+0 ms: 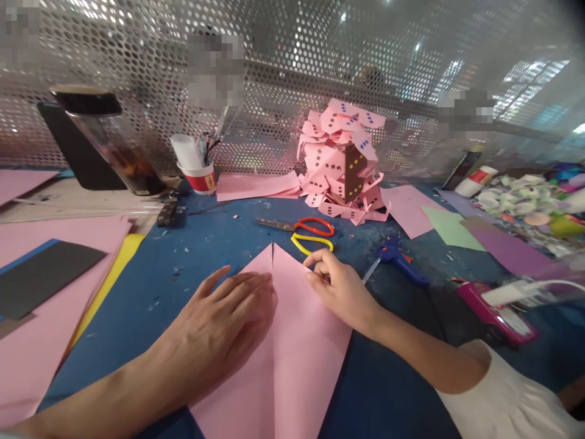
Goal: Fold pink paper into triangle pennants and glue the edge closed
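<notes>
A large pink sheet lies on the blue table, its two sides folded in so that their edges meet along a centre line and the far end forms a point. My left hand rests flat on the left flap, its fingers reaching the centre line. My right hand has its thumb and forefinger closed on the right edge of the sheet near the far end. Just beyond the point lie scissors with one red and one yellow handle. To the right of my right hand is a blue glue gun.
Pink cut papers are heaped at the back. A cup, a bottle and keys stand or lie at back left. Pink sheets cover the left side. A pink device and coloured papers are right.
</notes>
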{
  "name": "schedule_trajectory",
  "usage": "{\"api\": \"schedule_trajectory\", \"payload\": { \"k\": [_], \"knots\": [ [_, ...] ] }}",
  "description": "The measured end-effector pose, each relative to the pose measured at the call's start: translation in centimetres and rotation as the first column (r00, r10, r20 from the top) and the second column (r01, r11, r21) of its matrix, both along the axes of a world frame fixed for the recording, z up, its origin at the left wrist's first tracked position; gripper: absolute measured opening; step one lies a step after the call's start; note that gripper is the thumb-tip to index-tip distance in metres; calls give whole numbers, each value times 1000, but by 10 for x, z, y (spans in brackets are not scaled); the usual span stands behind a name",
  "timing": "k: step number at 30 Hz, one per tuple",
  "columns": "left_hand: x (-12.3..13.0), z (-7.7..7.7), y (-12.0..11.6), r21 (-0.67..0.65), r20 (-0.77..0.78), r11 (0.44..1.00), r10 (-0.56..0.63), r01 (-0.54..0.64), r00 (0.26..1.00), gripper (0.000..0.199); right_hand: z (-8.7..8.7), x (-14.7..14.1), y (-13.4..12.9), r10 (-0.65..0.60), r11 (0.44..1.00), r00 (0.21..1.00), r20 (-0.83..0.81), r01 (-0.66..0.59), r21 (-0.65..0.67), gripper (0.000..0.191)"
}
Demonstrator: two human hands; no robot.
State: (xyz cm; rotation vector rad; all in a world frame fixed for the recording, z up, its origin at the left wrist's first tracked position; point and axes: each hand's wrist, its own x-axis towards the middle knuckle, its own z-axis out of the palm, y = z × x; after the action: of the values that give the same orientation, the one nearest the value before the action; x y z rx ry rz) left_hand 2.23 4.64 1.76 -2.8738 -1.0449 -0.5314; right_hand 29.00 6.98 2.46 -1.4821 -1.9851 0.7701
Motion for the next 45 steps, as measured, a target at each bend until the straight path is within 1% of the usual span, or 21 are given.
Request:
{"api": "schedule_trajectory", "payload": {
  "k": [8, 16, 23, 32, 45],
  "knots": [
    [-1, 0, 1, -7, -9, 1000, 8, -8, 1000, 32, 2, -1, 0, 9, 1000, 1000, -17, -9, 4, 10],
    [1, 2, -1, -62, -17, 998, 21, -22, 1000, 35, 4, 0, -1, -9, 1000, 999, -51, 7, -20, 10],
    [-3, -2, 1, -40, -41, 999, 29, -30, 999, 37, 4, 4, 0, -57, 998, 998, 28, 58, -26, 13],
    [-1, -1, 1, -43, -44, 999, 29, -31, 999, 36, 1, 3, 0, -25, 1000, 998, 59, 26, -15, 13],
    [-2, -1, 1, -44, -54, 998, 32, -34, 998, 35, 5, 3, -1, -7, 999, 997, 72, 9, -33, 9]
  ]
}}
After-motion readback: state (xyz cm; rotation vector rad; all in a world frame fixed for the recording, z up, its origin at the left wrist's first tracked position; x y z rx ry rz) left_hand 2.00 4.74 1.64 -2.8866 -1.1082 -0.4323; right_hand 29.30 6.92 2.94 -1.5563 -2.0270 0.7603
